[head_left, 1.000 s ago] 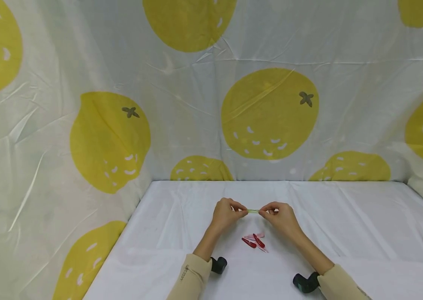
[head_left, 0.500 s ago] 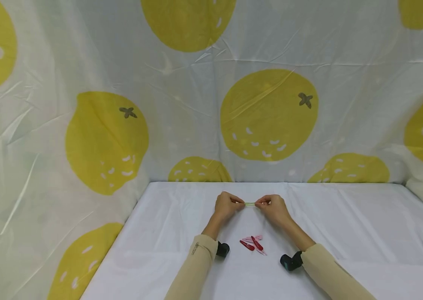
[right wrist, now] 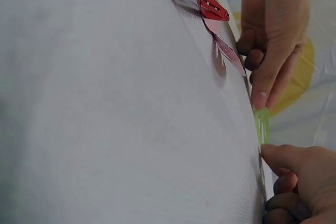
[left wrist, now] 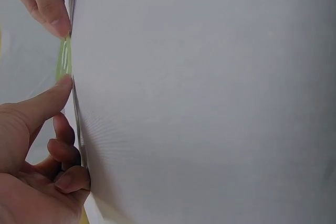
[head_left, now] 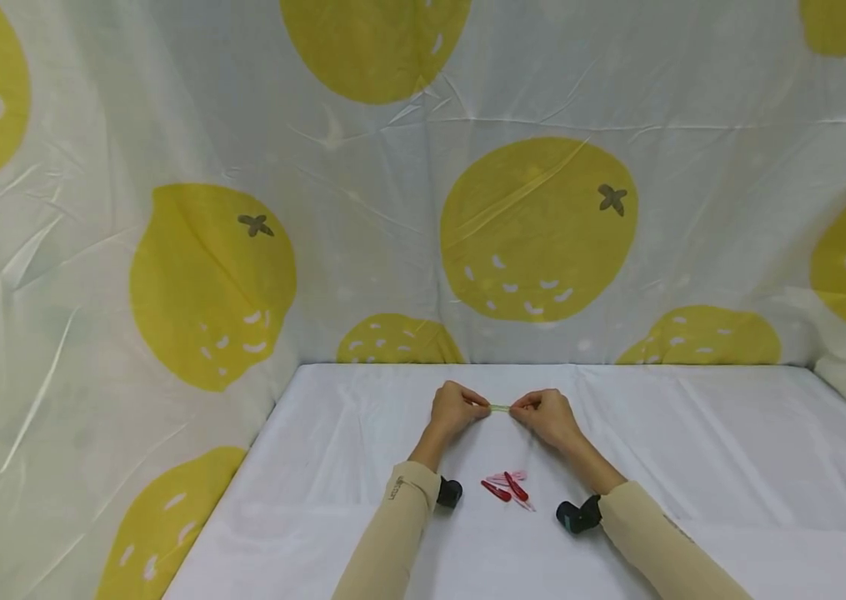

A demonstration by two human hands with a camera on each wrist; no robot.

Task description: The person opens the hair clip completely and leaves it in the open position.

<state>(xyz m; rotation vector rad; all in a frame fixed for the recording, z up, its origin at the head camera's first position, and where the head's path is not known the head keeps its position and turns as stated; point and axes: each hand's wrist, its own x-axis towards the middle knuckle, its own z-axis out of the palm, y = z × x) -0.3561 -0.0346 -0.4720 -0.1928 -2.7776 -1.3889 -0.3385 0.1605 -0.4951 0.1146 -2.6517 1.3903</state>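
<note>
A light green snap hair clip (head_left: 500,408) is stretched lengthwise between both hands over the far half of the white table. My left hand (head_left: 456,406) pinches one end between thumb and finger, and its other fingers are curled in. The opposite end is pinched by my right hand (head_left: 546,414). Up close in the left wrist view, the green clip (left wrist: 64,59) shows its slotted middle, while the fingertips cover both ends. Nearer the body lies a small pile of red hair clips (head_left: 496,491) and pink hair clips (head_left: 523,504), some overlapping.
A white cloth covers the table (head_left: 693,450), its far edge meeting a curtain (head_left: 377,208) printed with yellow lemons. Black wrist devices (head_left: 578,517) hang by both sleeves. In the right wrist view, a red clip (right wrist: 212,10) overlaps pink ones.
Both hands have moved away from the body with the green clip, farther from the pile, then stayed nearly still over the last half second. The pile shows no rearrangement.
</note>
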